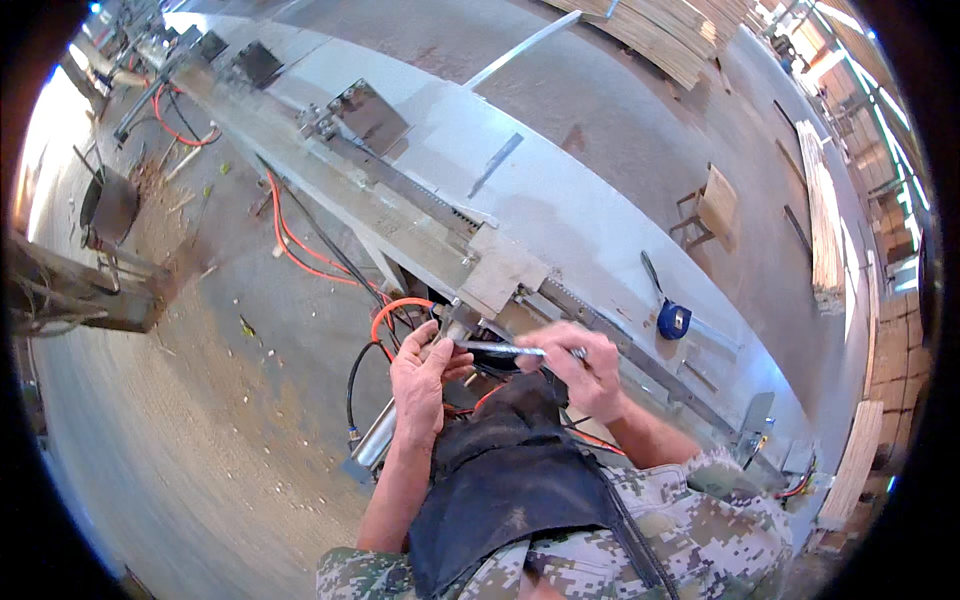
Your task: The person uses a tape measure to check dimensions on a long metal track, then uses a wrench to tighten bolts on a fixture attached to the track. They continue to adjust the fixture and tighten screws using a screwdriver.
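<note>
My right hand [585, 368] is closed round the handle of a silver wrench [495, 348], which lies nearly level and points left. At the wrench's far end, my left hand [420, 378] pinches at a small fitting or the tool's head; the fingers hide which. Both hands are at the near side of a long metal machine rail [500, 280], below a square carriage block on it. An orange air hose [395, 312] curves in just left of my left fingers. Under that forearm shows a silver cylinder [377, 437].
A grey steel table [610, 240] runs beyond the rail, with a blue tape measure [673, 320] on it. Black and orange hoses hang below the rail. Beyond are a small wooden stool [714, 205] and stacked boards [650, 35]. A bucket [110, 207] hangs at far left.
</note>
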Demonstrator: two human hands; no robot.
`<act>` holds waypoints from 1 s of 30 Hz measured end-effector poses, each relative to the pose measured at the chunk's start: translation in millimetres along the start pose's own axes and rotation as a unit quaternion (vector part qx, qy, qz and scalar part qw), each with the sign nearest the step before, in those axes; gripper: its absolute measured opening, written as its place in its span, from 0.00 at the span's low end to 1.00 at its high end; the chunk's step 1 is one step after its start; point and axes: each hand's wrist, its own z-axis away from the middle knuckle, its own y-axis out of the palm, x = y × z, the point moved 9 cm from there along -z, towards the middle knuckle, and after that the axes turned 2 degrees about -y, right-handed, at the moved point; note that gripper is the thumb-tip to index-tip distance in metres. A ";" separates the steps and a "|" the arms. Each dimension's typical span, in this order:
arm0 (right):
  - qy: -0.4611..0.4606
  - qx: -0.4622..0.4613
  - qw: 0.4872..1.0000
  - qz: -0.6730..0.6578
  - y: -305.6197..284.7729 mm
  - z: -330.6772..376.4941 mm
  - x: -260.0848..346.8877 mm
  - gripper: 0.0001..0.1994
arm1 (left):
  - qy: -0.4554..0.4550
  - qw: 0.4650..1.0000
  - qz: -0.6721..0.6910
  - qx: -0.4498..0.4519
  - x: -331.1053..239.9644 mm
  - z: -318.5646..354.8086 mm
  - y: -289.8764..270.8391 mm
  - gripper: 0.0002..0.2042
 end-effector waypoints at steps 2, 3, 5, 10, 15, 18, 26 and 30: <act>0.088 -0.064 0.989 -0.099 -13.0 45.3 -20.2 0.11 | -0.037 0.999 0.018 0.001 10.8 1.6 8.9 0.17; 0.131 -0.093 0.975 -0.151 -19.0 62.8 -32.2 0.11 | -0.047 0.999 -0.006 0.007 19.2 2.1 7.4 0.15; 0.223 -0.048 0.967 -0.116 -24.2 94.6 -64.9 0.11 | -0.055 0.996 -0.064 0.001 28.4 2.4 7.3 0.14; 0.276 0.073 0.956 0.067 -5.1 125.2 -144.9 0.16 | -0.008 0.959 -0.283 -0.018 24.8 -15.8 15.2 0.12; 0.210 0.082 0.968 0.106 4.9 117.8 -180.8 0.15 | 0.060 0.942 -0.328 -0.048 23.9 -28.9 20.9 0.11; 0.215 0.076 0.969 0.092 4.8 120.2 -200.3 0.15 | 0.106 0.927 -0.356 -0.059 20.3 -23.6 26.3 0.10; 0.201 0.078 0.975 0.054 6.8 122.5 -223.9 0.14 | 0.130 0.918 -0.366 -0.078 20.0 -17.7 30.8 0.06; 0.226 0.097 0.966 0.077 7.8 115.6 -225.5 0.14 | 0.149 0.915 -0.366 -0.081 22.2 -18.5 26.6 0.06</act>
